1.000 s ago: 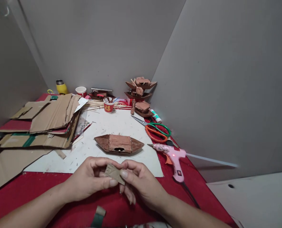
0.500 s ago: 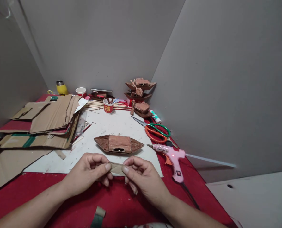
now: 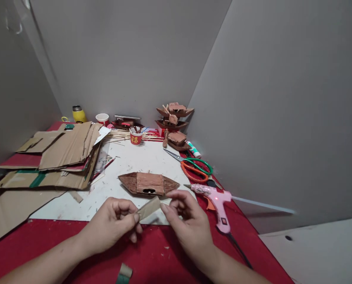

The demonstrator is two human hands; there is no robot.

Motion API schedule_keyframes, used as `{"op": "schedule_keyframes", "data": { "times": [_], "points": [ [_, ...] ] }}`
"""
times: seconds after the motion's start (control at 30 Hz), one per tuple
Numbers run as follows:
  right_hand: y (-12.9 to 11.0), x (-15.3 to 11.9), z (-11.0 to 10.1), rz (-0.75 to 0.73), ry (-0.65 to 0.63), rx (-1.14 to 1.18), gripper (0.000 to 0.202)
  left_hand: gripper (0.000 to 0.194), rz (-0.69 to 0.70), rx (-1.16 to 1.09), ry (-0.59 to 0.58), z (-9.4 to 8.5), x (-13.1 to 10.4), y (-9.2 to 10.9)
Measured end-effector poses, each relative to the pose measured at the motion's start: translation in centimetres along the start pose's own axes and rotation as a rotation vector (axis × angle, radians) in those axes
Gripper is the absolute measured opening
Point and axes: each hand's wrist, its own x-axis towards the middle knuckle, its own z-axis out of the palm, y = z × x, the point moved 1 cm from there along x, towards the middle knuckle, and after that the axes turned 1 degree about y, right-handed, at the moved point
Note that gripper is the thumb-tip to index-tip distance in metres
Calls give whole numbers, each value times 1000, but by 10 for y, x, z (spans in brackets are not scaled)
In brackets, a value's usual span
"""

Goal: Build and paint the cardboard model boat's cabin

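Observation:
Between thumb and fingers my left hand (image 3: 117, 221) pinches a small strip of brown cardboard (image 3: 149, 209), which slants up to the right. My right hand (image 3: 186, 227) is open at the strip's far end, thumb and fingers apart; whether the thumb tip still touches the strip I cannot tell. Just beyond both hands, a reddish-brown model boat (image 3: 150, 184) with a covered cabin lies on a white sheet (image 3: 113, 197). A pink hot glue gun (image 3: 219, 203) with a clear glue stick rests to the right of my right hand.
Stacked cardboard (image 3: 66, 148) fills the left side. Scissors (image 3: 196, 167) lie at the right edge. Further back are a red paper cup (image 3: 136, 136), thin sticks (image 3: 119, 135), more model boats (image 3: 176, 114) and a yellow bottle (image 3: 79, 114). A cardboard scrap (image 3: 125, 271) lies near me on the red cloth.
The cardboard strip has tilted, its right end rising. My right hand has opened and shifted slightly right and up, while my left hand keeps its pinch. The camera view has shifted a little.

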Motion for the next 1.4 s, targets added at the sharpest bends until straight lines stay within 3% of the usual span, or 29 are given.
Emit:
{"op": "schedule_keyframes", "data": {
  "times": [0.03,0.13,0.23,0.57,0.77,1.03,1.17,1.23,1.3,1.4],
  "points": [
    [0,-2,0,-97,-14,-84,11,27,3,6,34,1,0,0],
    [0,-7,4,-310,-232,-300,0,24,23,46,76,6,1,0],
    [0,-7,10,-396,-343,-442,3,23,87,137,80,10,-1,-4],
    [1,-9,14,-132,-541,-522,11,20,328,647,43,8,-4,-18],
    [0,-9,14,-133,-616,-573,9,24,398,751,32,12,-4,-19],
    [5,-16,14,-232,-555,-553,15,23,393,726,50,16,-3,-23],
    [2,-9,8,-253,-399,-481,19,22,241,314,45,15,-3,-16],
    [-3,-3,4,-181,-260,-358,19,24,150,66,34,13,-3,-11],
    [-6,1,1,-19,-153,-129,14,26,129,-70,29,11,-2,-7],
    [-7,2,1,252,-202,190,24,27,127,-138,-9,9,-2,-6]
  ]
}}
